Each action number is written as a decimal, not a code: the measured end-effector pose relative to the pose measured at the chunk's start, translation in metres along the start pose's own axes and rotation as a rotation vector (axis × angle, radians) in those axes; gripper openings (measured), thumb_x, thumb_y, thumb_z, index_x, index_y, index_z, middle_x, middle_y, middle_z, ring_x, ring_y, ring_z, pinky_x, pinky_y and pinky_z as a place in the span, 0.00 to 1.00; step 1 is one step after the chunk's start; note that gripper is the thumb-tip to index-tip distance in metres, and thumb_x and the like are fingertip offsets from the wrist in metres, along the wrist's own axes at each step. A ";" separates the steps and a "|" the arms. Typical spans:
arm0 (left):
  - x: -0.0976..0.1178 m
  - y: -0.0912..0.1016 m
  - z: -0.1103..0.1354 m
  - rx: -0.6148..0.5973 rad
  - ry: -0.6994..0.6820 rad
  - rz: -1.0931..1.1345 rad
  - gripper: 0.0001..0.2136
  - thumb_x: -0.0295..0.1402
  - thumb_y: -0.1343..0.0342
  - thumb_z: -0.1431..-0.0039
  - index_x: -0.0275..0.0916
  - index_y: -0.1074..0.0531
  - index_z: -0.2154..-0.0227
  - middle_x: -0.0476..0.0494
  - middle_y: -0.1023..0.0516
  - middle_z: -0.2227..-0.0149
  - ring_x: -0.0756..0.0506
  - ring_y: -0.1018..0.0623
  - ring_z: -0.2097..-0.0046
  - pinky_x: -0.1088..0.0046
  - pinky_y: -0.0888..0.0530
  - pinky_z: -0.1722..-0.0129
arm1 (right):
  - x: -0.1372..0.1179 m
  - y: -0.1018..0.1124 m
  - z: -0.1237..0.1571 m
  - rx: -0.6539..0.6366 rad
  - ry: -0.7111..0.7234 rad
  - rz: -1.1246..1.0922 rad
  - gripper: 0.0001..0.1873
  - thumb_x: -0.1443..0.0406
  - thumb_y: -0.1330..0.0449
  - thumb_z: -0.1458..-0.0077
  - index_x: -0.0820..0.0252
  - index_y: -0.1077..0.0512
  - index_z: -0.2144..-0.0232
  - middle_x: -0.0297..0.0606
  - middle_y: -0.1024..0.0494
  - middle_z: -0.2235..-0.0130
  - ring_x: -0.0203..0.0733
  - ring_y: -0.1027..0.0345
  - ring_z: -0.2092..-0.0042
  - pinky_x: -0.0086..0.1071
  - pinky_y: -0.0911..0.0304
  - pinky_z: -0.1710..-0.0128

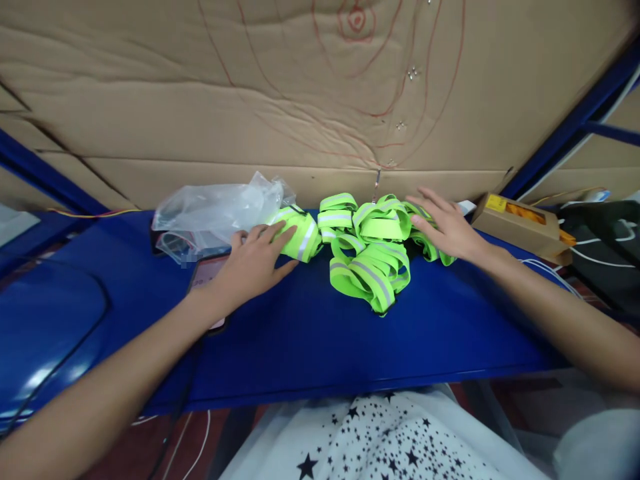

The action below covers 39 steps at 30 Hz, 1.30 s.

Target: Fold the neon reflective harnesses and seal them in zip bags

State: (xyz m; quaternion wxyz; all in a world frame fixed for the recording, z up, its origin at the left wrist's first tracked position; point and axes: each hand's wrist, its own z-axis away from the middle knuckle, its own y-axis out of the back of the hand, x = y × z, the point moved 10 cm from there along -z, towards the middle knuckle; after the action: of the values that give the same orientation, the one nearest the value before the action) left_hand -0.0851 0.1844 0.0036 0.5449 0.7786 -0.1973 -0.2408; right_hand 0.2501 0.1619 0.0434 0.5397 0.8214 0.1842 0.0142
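1. Well, up at twelve o'clock, cardboard panel (pixel 150 120) marked with red rings, closing off the back.
2. Across the middle, from nine to three, blue table (pixel 300 347).
3. Down at six, star-printed cloth (pixel 370 440) just below the table edge.
4. Around the centre towards one, neon bands (pixel 370 270) with grey stripes, lying in loose, overlapping coils.
5. At ten, crumpled plastic bag (pixel 215 207), crowding the bands' left end.
6. At two, windowed box (pixel 520 227) with orange contents, hemming in the right wrist.
7. Near ten, left hand (pixel 255 260), with fingers spread and tips laid on the leftmost neon roll (pixel 303 237).
8. Near two, right hand (pixel 445 227), with fingers parted over the rightmost coil (pixel 431 250); impossible to tell how firmly touching.
9. At nine, phone (pixel 207 270), partly hidden beneath the left wrist.
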 end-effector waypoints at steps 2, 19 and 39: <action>0.009 -0.003 -0.008 -0.018 -0.053 -0.018 0.26 0.41 0.49 0.30 0.34 0.35 0.34 0.28 0.31 0.34 0.22 0.32 0.38 0.36 0.32 0.44 | 0.029 -0.014 0.006 -0.041 -0.091 -0.061 0.40 0.38 0.57 0.33 0.54 0.38 0.31 0.51 0.45 0.27 0.60 0.53 0.25 0.63 0.53 0.29; 0.049 0.028 0.005 -0.205 -0.298 0.811 0.23 0.44 0.51 0.27 0.46 0.34 0.34 0.43 0.23 0.39 0.43 0.19 0.43 0.64 0.23 0.41 | 0.013 -0.015 0.035 0.032 -0.266 -0.398 0.41 0.35 0.57 0.35 0.51 0.34 0.34 0.43 0.36 0.30 0.53 0.51 0.25 0.55 0.56 0.25; 0.051 0.028 0.023 0.101 -0.386 0.320 0.23 0.35 0.52 0.27 0.44 0.39 0.32 0.36 0.37 0.30 0.36 0.35 0.30 0.52 0.35 0.32 | -0.180 -0.055 0.078 -0.207 0.509 -0.008 0.25 0.52 0.49 0.28 0.59 0.32 0.38 0.47 0.32 0.33 0.54 0.39 0.32 0.53 0.48 0.34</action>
State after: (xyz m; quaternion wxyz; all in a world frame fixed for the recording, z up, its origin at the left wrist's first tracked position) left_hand -0.0589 0.1284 0.0151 0.4885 0.7033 -0.4302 -0.2857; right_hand 0.0838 0.0552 -0.0068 0.5572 0.7311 0.3148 0.2366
